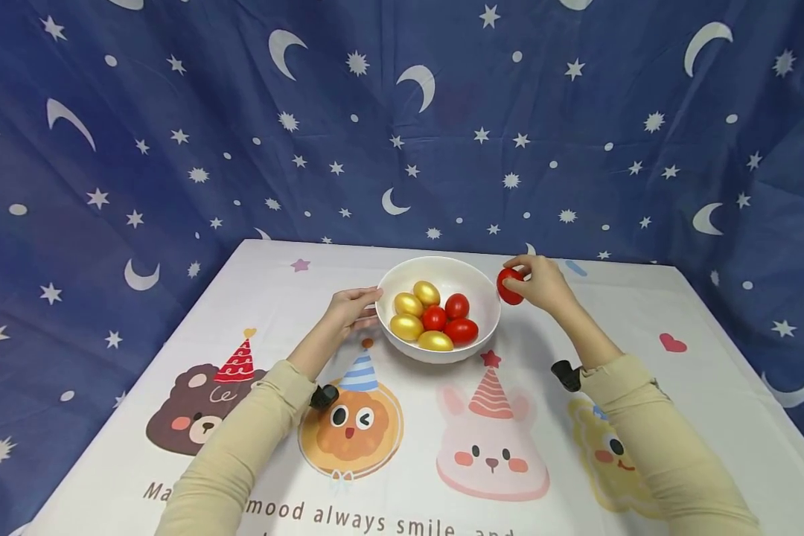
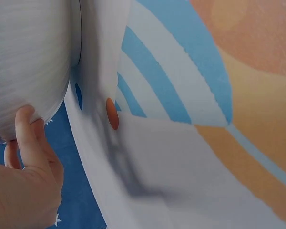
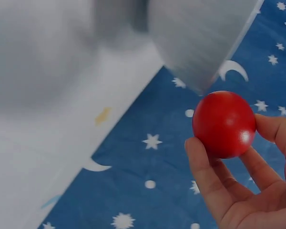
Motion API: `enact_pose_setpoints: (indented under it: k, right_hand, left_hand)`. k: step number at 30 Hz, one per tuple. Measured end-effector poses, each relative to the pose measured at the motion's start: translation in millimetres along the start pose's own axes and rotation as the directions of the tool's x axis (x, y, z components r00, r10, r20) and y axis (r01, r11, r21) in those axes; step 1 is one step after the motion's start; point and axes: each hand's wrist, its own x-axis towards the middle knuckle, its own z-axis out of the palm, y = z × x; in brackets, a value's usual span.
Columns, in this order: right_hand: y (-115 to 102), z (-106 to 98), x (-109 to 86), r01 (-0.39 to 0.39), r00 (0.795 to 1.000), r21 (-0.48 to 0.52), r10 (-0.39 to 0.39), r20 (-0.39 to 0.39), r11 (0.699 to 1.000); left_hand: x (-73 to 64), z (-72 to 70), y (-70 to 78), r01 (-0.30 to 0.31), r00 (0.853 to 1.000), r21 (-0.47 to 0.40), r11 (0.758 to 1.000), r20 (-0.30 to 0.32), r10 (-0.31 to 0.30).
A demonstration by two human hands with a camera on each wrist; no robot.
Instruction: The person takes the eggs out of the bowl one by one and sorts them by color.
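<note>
The bowl (image 3: 200,40) (blurred, too) runs off the right-wrist view's top.

White bowl (image 1: 467,280), red eggs (image 1: 461,331), gold eggs (image 1: 406,327), beige sleeves (image 1: 670,439), white cartoon-printed tabletop (image 1: 415,402), blue backdrop (image 1: 335,97) with white moons (image 1: 430,85) and stars (image 1: 357,63).

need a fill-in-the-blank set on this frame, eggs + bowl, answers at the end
1. The egg pinched in the fingers of the right hand is coloured ____.
2. The bowl held by the left hand is coloured ____.
3. Inside the bowl, the number of gold eggs is ____.
4. Inside the bowl, the number of red eggs is ____.

Missing words: red; white; four; three.
</note>
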Motion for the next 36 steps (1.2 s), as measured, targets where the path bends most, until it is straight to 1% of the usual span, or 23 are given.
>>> enact_pose_setpoints:
  k: [6, 12, 16, 21, 28, 31, 36]
  right_hand:
    - [20.4, 9.7, 9.9, -0.02, 1.0, -0.042, 0.02, -0.002, 0.999]
    - [45.1, 21.1, 17.5, -0.055, 0.998, -0.089, 0.056, 0.001, 0.995]
    - [54.5, 27.4, 23.0, -0.069, 0.997, -0.115, 0.07, 0.007, 0.991]
    - [57.0, 34.0, 29.9, -0.077, 0.996, -0.126, 0.082, 0.033, 0.989]
    - [58.9, 41.7, 33.9, -0.102, 0.987, -0.161, 0.121, 0.109, 0.982]
    - [57.8, 41.4, 34.6, -0.115, 0.984, -0.171, 0.137, 0.118, 0.979]
    - [56.1, 38.9, 35.8, -0.153, 0.971, -0.174, 0.18, 0.156, 0.973]
  left_hand:
    - [-0.2, 0.6, -0.6, -0.011, 1.0, 0.001, 1.0, 0.0, 0.011]
    - [-0.7, 0.5, -3.5, -0.002, 1.0, 0.004, 1.0, 0.001, 0.002]
    - [0.2, 0.0, -4.5, -0.01, 1.0, 0.0, 1.0, -0.01, 0.01]
    - [0.1, -1.0, -3.4, -0.015, 1.0, 0.001, 1.0, -0.007, 0.015]
    - [-0.1, -0.9, -3.5, -0.003, 1.0, -0.01, 1.0, -0.004, 0.003]
    - [0.1, -1.1, -2.9, -0.011, 1.0, 0.002, 1.0, -0.004, 0.011]
    - [-0.1, 0.0, -1.9, -0.014, 1.0, 0.005, 1.0, 0.0, 0.014]
